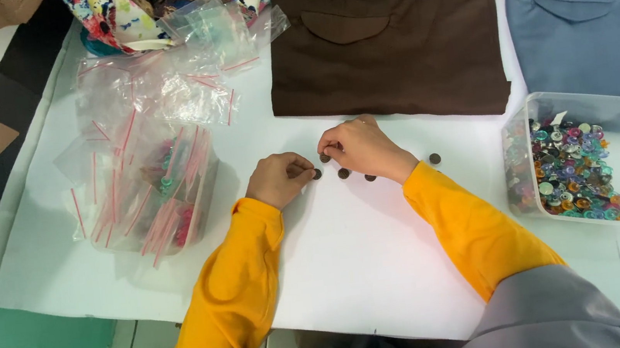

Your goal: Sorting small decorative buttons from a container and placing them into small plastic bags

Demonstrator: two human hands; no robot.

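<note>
The left hand [279, 179] pinches a dark brown button [317, 173]; the right hand's [360, 147] grip nips another button [325, 157]. Loose buttons [343, 172] lie just below the brown trousers [385, 37] (folded flat) on the white surface [358, 254].

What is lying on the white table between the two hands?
In the head view, small dark buttons lie on the white table between the left hand and the right hand.
</note>
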